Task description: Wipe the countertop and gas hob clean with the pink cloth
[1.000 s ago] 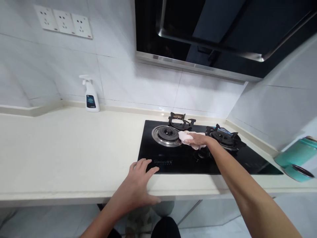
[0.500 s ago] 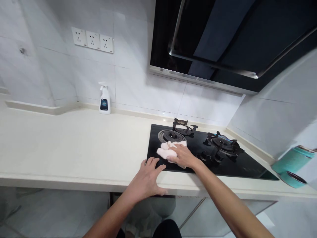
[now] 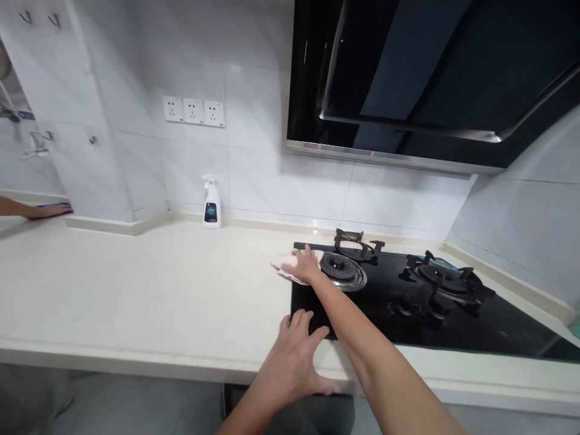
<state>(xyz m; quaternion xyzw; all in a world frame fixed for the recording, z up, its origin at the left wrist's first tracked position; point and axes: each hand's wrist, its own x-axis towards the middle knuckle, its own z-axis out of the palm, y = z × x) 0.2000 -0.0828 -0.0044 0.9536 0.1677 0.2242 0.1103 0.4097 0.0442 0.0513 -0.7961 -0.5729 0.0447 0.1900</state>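
My right hand (image 3: 307,264) presses a pale pink cloth (image 3: 283,264) onto the back left corner of the black glass gas hob (image 3: 362,308), just left of the left burner (image 3: 342,267). Its fingers are closed down on the cloth. My left hand (image 3: 294,350) lies flat with fingers spread on the cream countertop (image 3: 136,284) at the hob's front left corner, thumb over the counter's front edge. It holds nothing.
A loose pan support (image 3: 357,241) lies behind the left burner; the right burner (image 3: 446,279) keeps its support. A white spray bottle (image 3: 211,202) stands by the tiled wall under the sockets (image 3: 194,111). A black range hood (image 3: 430,78) hangs overhead. Another person's hand (image 3: 48,210) rests far left.
My right hand has swept the cloth from between the burners, forward, then back to the hob's back left corner. The left hand stayed on the counter edge. My view shifted left.
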